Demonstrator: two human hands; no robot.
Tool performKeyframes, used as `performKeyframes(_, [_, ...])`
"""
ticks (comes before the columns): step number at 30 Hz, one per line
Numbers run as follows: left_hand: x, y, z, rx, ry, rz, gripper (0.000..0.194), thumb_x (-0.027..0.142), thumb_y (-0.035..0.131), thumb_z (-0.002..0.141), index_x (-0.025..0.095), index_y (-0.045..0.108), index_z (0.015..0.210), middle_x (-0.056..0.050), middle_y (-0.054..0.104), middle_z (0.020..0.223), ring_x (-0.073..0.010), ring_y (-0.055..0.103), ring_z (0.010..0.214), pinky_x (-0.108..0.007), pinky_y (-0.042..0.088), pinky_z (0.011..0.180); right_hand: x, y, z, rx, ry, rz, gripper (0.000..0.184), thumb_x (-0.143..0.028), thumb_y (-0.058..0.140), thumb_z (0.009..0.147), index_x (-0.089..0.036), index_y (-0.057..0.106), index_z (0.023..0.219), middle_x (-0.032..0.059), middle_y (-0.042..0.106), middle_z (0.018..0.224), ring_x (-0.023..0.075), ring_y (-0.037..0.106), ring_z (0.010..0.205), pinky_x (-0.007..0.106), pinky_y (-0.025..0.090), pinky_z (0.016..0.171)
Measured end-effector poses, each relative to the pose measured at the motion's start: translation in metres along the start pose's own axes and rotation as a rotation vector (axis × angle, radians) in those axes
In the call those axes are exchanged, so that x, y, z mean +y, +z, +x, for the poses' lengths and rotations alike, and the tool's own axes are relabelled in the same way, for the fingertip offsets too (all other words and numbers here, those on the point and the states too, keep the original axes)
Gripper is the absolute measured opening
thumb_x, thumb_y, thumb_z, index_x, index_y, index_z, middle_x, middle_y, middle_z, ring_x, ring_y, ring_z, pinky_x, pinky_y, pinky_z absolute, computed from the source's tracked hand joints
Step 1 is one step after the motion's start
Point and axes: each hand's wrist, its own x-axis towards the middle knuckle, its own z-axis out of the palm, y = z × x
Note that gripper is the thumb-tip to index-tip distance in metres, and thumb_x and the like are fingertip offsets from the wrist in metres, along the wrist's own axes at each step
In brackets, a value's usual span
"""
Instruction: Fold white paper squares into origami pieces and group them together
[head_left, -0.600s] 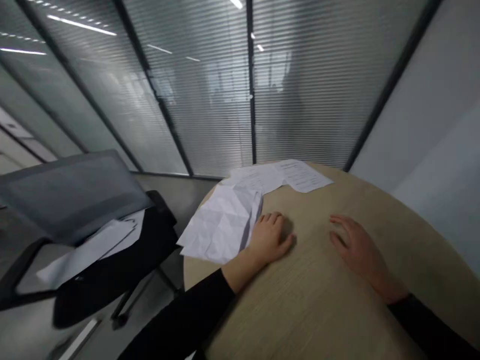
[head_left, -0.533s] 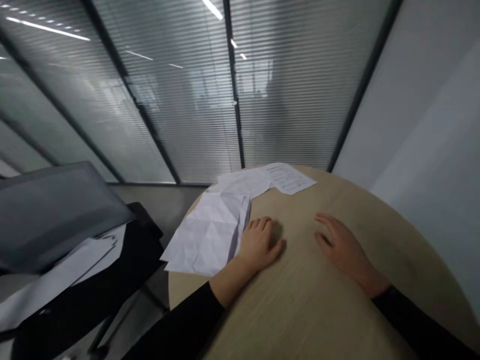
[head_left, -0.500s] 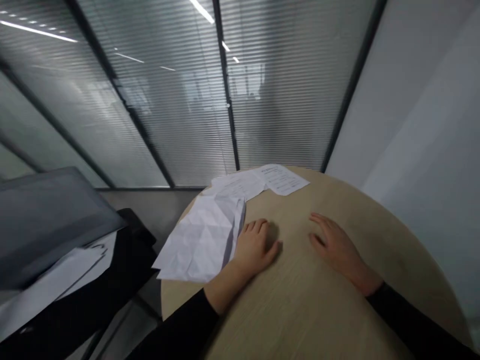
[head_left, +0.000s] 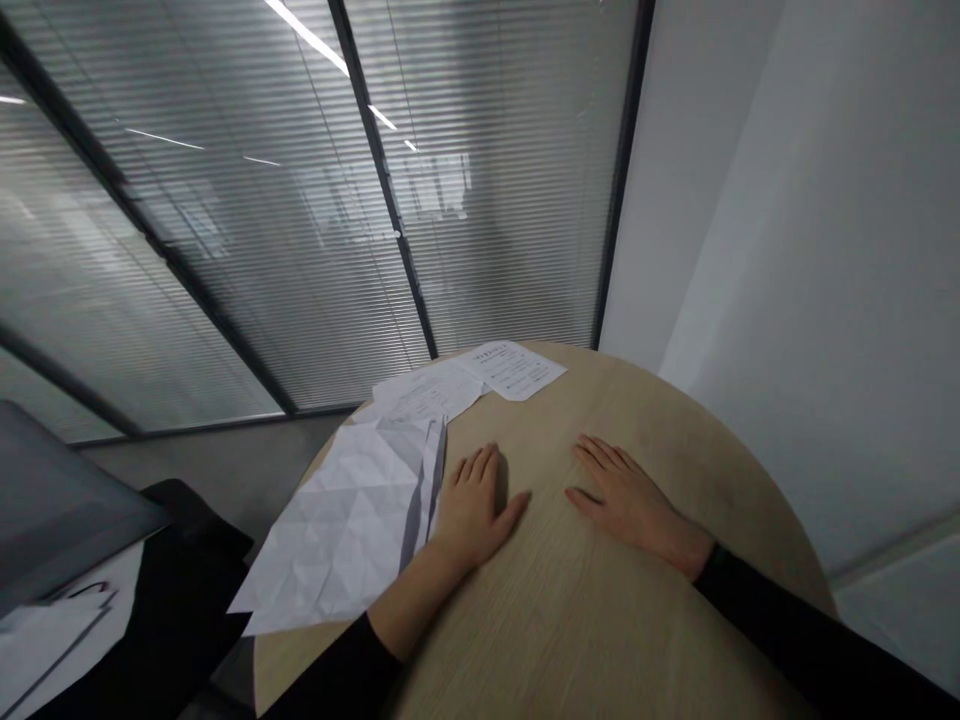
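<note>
You wear a top with long black sleeves, and the cloth looks plain and dull in this light. Your left sleeve (head_left: pixel 330 675) finishes some way up the forearm, so a part of the bare arm is showing behind the wrist. Your right sleeve (head_left: pixel 795 625) finishes closer to the wrist, with a neat edge at the cuff. Your left grip (head_left: pixel 477 505) and your right grip (head_left: pixel 628 503) are both bare hands with slim fingers; the nails are too small to tell.
</note>
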Motion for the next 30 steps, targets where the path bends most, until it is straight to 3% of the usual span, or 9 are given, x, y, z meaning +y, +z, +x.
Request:
performKeyframes(8, [-0.007, -0.003, -0.001, -0.047, 0.030, -0.037, 0.076, 0.070, 0.047, 0.114, 0.018, 0.053, 0.169, -0.018, 0.052, 0.181, -0.0355, 0.051, 0.169, -0.058, 0.039, 0.142, 0.000, -0.009, 0.014, -0.035, 0.015, 0.000, 0.072, -0.057, 0.051, 0.114, -0.017, 0.052, 0.174, 0.0191, 0.049, 0.184, 0.0375, 0.044, 0.172, 0.061, 0.034, 0.142])
performKeyframes(18, [-0.006, -0.009, 0.000, -0.073, 0.049, -0.031, 0.076, 0.069, 0.047, 0.115, 0.015, 0.054, 0.168, -0.019, 0.052, 0.181, -0.0367, 0.051, 0.168, -0.057, 0.041, 0.142, 0.000, -0.006, 0.009, -0.038, 0.019, -0.036, 0.073, -0.059, 0.047, 0.116, -0.018, 0.051, 0.176, 0.0169, 0.046, 0.186, 0.0349, 0.042, 0.174, 0.057, 0.033, 0.143])
performKeyframes(25, [-0.008, 0.000, -0.006, -0.156, 0.081, -0.038, 0.106, 0.089, 0.039, 0.111, 0.010, 0.037, 0.181, -0.022, 0.032, 0.190, -0.0386, 0.031, 0.179, -0.063, 0.028, 0.147, 0.001, 0.002, 0.003, -0.057, 0.011, -0.041, 0.082, -0.067, 0.045, 0.116, -0.018, 0.042, 0.182, 0.0186, 0.040, 0.189, 0.0383, 0.036, 0.177, 0.064, 0.032, 0.143])
performKeyframes(30, [-0.008, 0.005, -0.007, -0.136, 0.074, -0.042, 0.106, 0.090, 0.039, 0.110, 0.013, 0.036, 0.183, -0.021, 0.032, 0.190, -0.0381, 0.031, 0.179, -0.061, 0.027, 0.147, 0.002, 0.004, 0.003, -0.050, 0.002, -0.047, 0.083, -0.067, 0.045, 0.116, -0.019, 0.040, 0.183, 0.0187, 0.039, 0.189, 0.0398, 0.037, 0.176, 0.066, 0.033, 0.142])
